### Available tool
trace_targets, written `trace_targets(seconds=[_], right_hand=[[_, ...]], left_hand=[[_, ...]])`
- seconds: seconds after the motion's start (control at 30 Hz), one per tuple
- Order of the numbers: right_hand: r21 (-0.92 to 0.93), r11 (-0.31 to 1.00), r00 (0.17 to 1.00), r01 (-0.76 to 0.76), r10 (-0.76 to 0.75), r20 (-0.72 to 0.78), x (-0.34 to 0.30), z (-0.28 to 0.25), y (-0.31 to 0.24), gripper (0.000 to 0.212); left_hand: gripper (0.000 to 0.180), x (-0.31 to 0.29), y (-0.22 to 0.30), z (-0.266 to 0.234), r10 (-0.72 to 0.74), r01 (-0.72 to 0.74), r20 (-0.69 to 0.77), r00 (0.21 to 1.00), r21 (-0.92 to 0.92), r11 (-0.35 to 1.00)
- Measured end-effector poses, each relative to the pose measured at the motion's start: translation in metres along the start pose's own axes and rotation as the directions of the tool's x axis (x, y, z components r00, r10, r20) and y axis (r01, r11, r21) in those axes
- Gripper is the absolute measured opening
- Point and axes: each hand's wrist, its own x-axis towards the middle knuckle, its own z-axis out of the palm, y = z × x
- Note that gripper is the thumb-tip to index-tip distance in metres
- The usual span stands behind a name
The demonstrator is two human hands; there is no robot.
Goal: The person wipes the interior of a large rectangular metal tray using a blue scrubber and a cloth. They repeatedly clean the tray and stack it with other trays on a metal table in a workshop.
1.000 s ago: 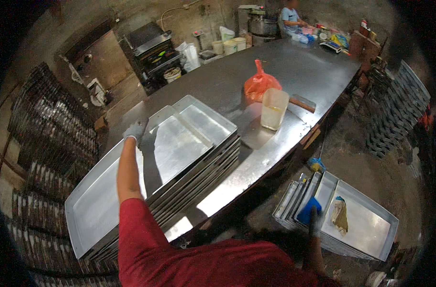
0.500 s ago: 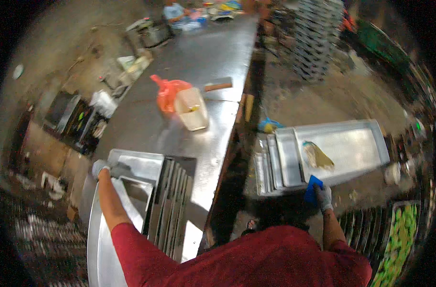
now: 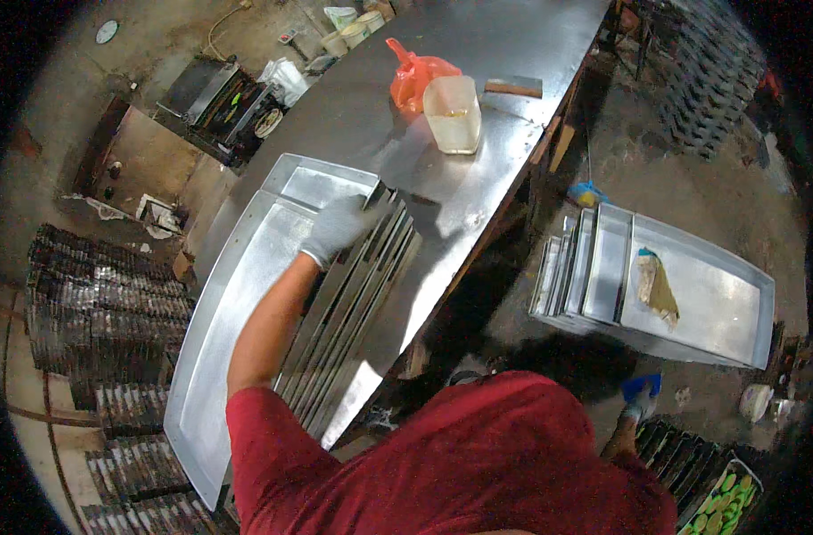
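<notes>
My left hand (image 3: 337, 230), in a pale grey glove, reaches over the metal trays on the left table. Its blurred fingers are at the right rim of the top trays, and whether they grip it is not clear. A long shallow tray (image 3: 232, 357) lies under my left forearm, with another tray (image 3: 313, 189) at its far end. Several more trays (image 3: 348, 330) are stacked edge by edge to the right. Low on the right, my gloved right hand (image 3: 639, 407) is closed on a flat blue scraper-like piece (image 3: 642, 385).
On the table (image 3: 335, 116) stand an orange plastic bag (image 3: 417, 78), a whitish plastic scoop-shaped container (image 3: 453, 116) and a wood-edged scraper (image 3: 513, 86). More metal trays (image 3: 709, 285) stand at right, one holding a cloth (image 3: 658, 287). Dark stacked racks (image 3: 103, 299) fill the left.
My left hand has moved from the far left rim of the trays to their right rim. The view has turned left. My right hand, still with the blue piece, is lower in the picture.
</notes>
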Motion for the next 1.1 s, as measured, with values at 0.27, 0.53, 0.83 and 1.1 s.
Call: trace_targets(seconds=[0.27,0.53,0.83,1.1], right_hand=[[-0.292,0.953,0.851,0.075,0.092,0.517,0.027,0.222,-0.105,0.050],[-0.345,0.876,0.733,0.338,-0.015,0.680,-0.017,0.269,-0.171,0.025],[0.020,0.999,0.844,-0.045,0.028,0.535,0.227,0.048,-0.220,0.046],[-0.661,0.682,0.785,-0.312,-0.207,-0.584,0.549,-0.258,-0.143,0.030]], left_hand=[[0.052,-0.016,0.030,0.005,-0.123,0.123,0.006,0.992,-0.049,0.991],[0.058,-0.060,0.306,0.110,0.115,-0.451,-0.493,0.862,-0.644,0.618],[0.039,0.047,0.570,0.258,0.213,-0.114,0.039,0.976,-0.742,0.661],[0.055,0.069,0.760,0.343,0.780,-0.843,0.452,0.433,-0.102,0.528]])
